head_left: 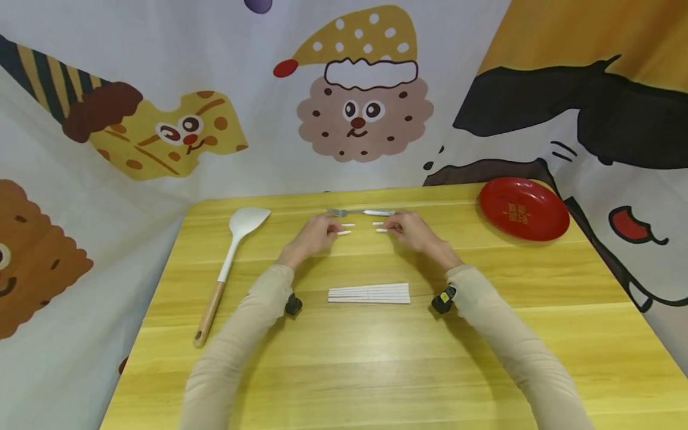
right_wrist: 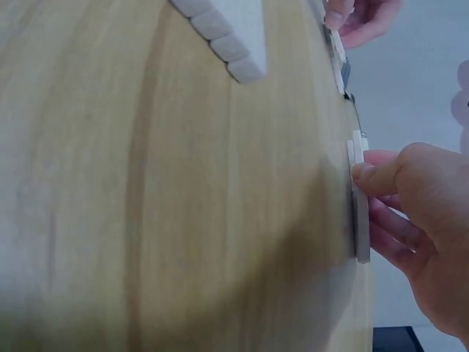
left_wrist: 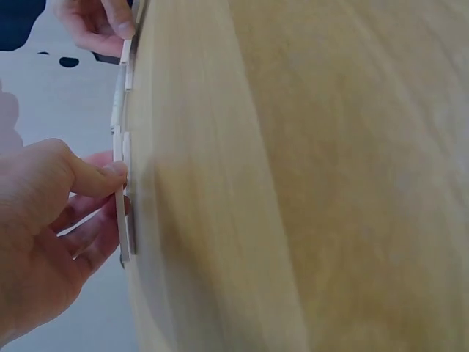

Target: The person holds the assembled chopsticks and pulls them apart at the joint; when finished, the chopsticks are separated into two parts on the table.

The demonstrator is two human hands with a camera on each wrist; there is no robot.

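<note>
My left hand pinches a short white stick between thumb and fingers near the table's far edge. A second white stick lies alongside it. Opposite, my right hand pinches another white stick, with one more stick close beside it. In the head view the stick ends point toward each other across a gap. Just beyond both hands lies a fork with a pale handle. Nearer to me, several white sticks lie side by side in a flat block.
On the left of the wooden table lies a white spatula with a wooden handle. A red plate is at the far right corner. A cartoon-printed cloth hangs behind the table.
</note>
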